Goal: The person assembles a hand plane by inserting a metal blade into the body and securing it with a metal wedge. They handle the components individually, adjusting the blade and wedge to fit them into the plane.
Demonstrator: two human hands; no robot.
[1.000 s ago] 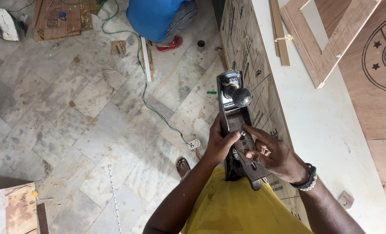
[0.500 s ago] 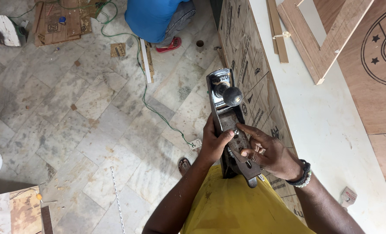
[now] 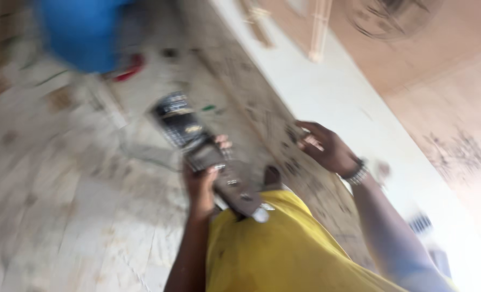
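Blur smears the whole view. The left hand (image 3: pixel 201 183) is clenched around the middle of a metal hand plane (image 3: pixel 208 157), holding it in the air above the tiled floor (image 3: pixel 62 216), just beside the edge of the upright plywood board (image 3: pixel 262 119). The right hand (image 3: pixel 327 147) is released, fingers loosely spread against that board. The plane looks heavy, rigid and smooth-sided, so it is probably best gripped by its rear handle and front knob
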